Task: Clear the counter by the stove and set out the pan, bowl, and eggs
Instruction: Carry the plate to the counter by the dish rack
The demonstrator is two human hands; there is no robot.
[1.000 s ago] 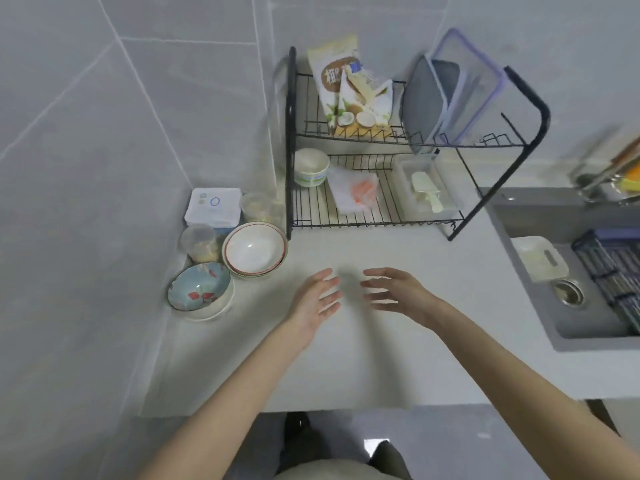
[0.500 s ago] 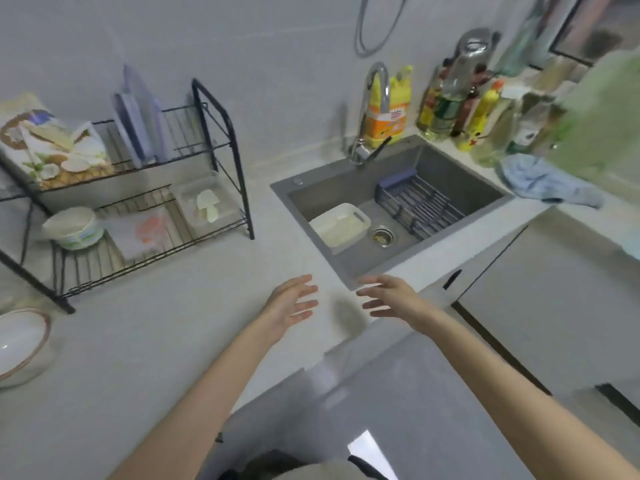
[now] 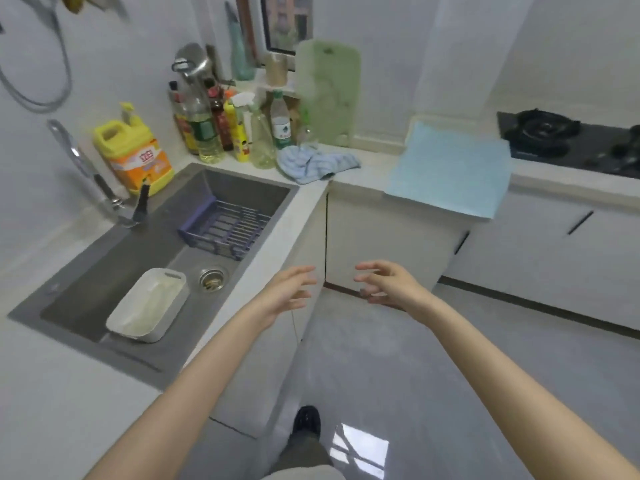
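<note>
- Your left hand (image 3: 291, 292) and right hand (image 3: 388, 285) hover side by side above the floor, fingers spread and loosely bent, holding nothing.
- The counter (image 3: 372, 166) by the stove (image 3: 554, 136) lies ahead to your right, well apart from both hands.
- A blue mat (image 3: 450, 168) lies on it, its front edge hanging over the cabinet.
- A crumpled cloth (image 3: 313, 162) lies near the sink (image 3: 242, 188).

On the counter (image 3: 372, 166) beside the stove (image 3: 540, 131), blue mat (image 3: 448, 171) and crumpled cloth (image 3: 315, 162)
</note>
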